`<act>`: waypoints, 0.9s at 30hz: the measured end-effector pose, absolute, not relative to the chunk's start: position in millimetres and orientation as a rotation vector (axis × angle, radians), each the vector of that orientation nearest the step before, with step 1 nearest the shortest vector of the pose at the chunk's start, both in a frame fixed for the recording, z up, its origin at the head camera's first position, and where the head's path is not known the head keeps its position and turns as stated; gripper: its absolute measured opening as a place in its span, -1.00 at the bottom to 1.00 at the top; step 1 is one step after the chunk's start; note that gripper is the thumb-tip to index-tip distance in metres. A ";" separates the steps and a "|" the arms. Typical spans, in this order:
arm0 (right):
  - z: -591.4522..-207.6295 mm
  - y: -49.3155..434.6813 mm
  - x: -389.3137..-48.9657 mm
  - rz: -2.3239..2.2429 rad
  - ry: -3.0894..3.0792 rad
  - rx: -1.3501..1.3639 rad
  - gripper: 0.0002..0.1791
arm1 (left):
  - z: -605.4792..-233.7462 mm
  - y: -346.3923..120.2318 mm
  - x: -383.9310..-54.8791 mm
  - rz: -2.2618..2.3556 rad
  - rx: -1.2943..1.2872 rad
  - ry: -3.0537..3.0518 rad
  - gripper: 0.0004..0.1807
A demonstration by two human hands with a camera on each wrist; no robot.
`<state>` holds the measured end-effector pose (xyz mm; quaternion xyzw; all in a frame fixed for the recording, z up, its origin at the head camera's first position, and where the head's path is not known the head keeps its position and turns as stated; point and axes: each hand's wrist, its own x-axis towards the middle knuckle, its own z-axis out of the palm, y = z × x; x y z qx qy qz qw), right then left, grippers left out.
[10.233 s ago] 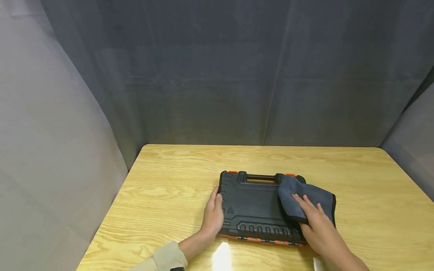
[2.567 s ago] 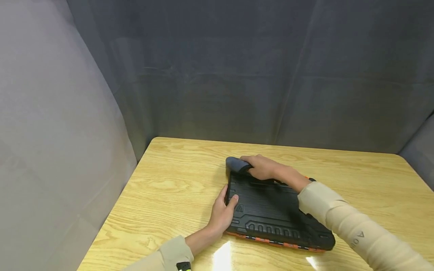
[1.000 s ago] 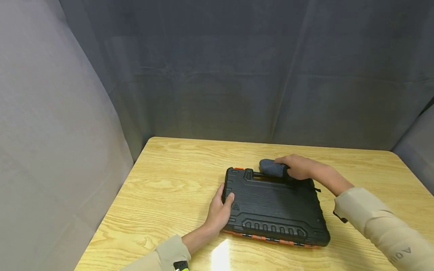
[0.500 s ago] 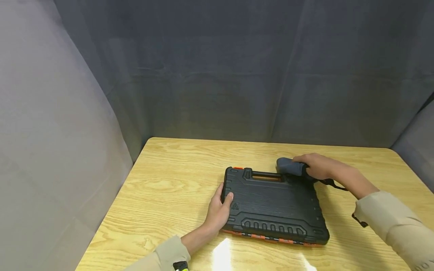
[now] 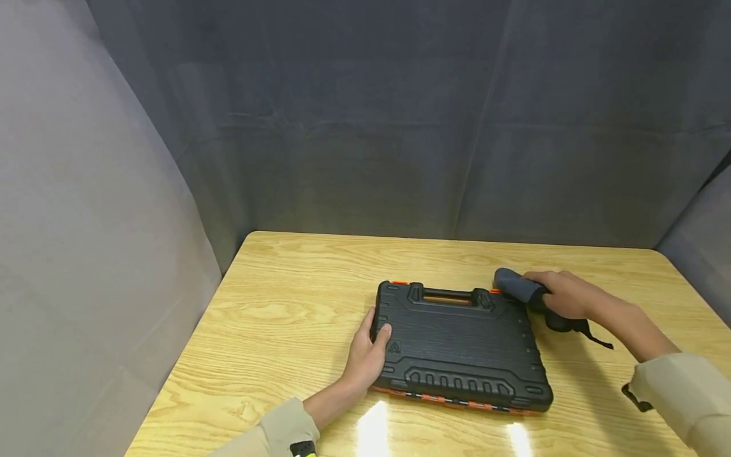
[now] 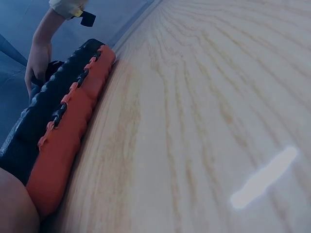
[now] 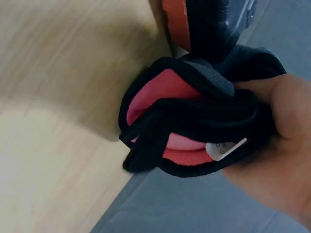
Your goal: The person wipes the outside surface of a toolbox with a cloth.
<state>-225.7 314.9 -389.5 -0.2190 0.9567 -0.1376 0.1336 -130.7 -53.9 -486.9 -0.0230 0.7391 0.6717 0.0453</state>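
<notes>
A black plastic tool case [image 5: 457, 343] with an orange lower half lies flat on the table, its carry handle [image 5: 448, 294] facing the far side. My left hand [image 5: 365, 355] grips the case's left edge, thumb on the lid and fingers along the side. At the far right corner my right hand [image 5: 571, 295] holds a bunched grey-blue cloth [image 5: 516, 285] with black trim against the case. In the right wrist view the folded cloth [image 7: 194, 116] shows a pink inner side, a white label and a loose black strip. Some right-hand fingers are hidden behind it.
The wood-grain table [image 5: 297, 304] extends around the case on every side. A dark grey curtain [image 5: 354, 127] hangs behind it, with a lighter grey sheet [image 5: 85, 254] at the left. Bright reflections lie near the front.
My right hand has moved the cloth rightward along the case's far edge, from the left corner past the handle to the right corner. My left hand keeps its hold on the left side.
</notes>
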 end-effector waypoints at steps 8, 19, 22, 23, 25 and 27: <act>-403.9 315.8 -209.1 -0.651 2.739 -0.524 -0.58 | -486.1 -55.6 -129.6 2.050 -0.081 2.277 -0.31; -414.9 309.6 -180.3 -0.788 2.765 -0.368 -0.56 | -483.7 -54.4 -127.2 2.035 -0.088 2.303 -0.32; -415.2 306.9 -173.1 -0.785 2.796 -0.355 -0.55 | -483.3 -53.1 -127.4 2.044 -0.073 2.296 -0.32; -415.0 306.4 -170.7 -0.782 2.802 -0.349 -0.54 | -483.0 -52.6 -127.5 2.044 -0.071 2.296 -0.32; -415.5 306.5 -165.9 -0.782 2.806 -0.343 -0.53 | -482.3 -52.1 -127.4 2.043 -0.066 2.293 -0.32; -415.9 306.5 -161.6 -0.777 2.798 -0.336 -0.51 | -482.3 -52.6 -127.4 2.041 -0.067 2.296 -0.32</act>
